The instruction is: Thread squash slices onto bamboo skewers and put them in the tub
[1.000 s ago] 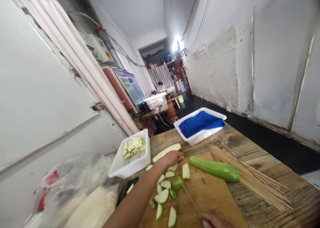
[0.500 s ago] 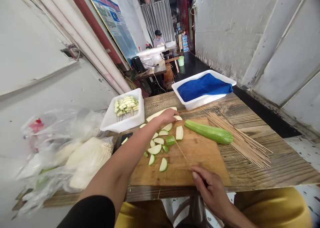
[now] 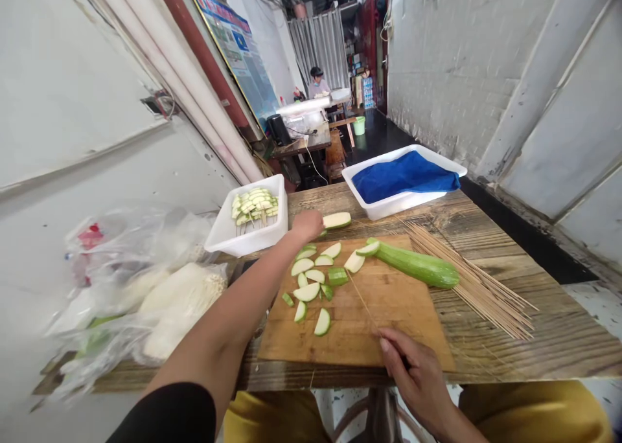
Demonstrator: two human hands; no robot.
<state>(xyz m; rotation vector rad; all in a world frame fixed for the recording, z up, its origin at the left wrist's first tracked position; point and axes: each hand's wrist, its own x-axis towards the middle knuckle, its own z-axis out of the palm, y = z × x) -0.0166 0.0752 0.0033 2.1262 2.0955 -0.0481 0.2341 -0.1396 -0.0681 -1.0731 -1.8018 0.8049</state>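
My right hand (image 3: 413, 372) is closed, pinching the near end of a thin bamboo skewer (image 3: 362, 298) over the front of the wooden cutting board (image 3: 374, 339). The skewer's far end meets a green-skinned zucchini piece (image 3: 337, 275); whether it pierces it I cannot tell. My left hand (image 3: 308, 225) is past the board's back edge, over the left end of a halved zucchini (image 3: 337, 220), its fingers hidden. Several cut zucchini slices (image 3: 307, 292) lie scattered on the board's left half. One slice (image 3: 368, 249) rests against the tip of a whole zucchini (image 3: 418, 265).
Loose bamboo skewers (image 3: 486, 291) lie to the right. A white tub (image 3: 223, 236) of skewered zucchini stands back left, and a white tray (image 3: 389, 208) with a blue cloth (image 3: 405, 176) back right. Plastic bags (image 3: 146, 300) crowd the left. A person (image 3: 318, 83) sits far behind.
My left hand has moved left along the halved zucchini. A slice that was beside it now lies at the whole zucchini's tip. The right hand still holds the skewer; the view has shifted slightly.
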